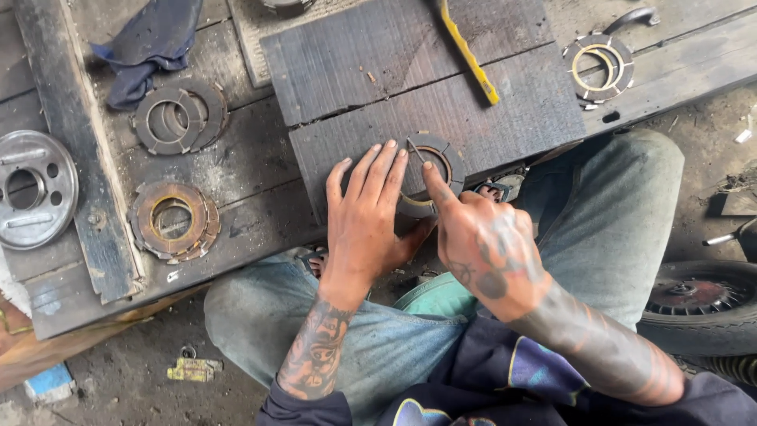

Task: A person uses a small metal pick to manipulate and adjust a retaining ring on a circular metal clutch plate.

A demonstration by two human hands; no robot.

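Head view | left hand (364, 217) covers ring plate's (432, 173) left edge | right hand (482, 246) tool unclear

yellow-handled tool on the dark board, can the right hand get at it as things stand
Probably yes: the yellow-handled tool lies uncovered on the dark board, just beyond the ring plate the right hand touches, with nothing between.

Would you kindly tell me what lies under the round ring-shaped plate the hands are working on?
The grey ring-shaped friction plate lies on a dark wooden board, visible through its hole. The left hand covers its left edge and the right hand presses a thin tool on it, so that part underneath is hidden.
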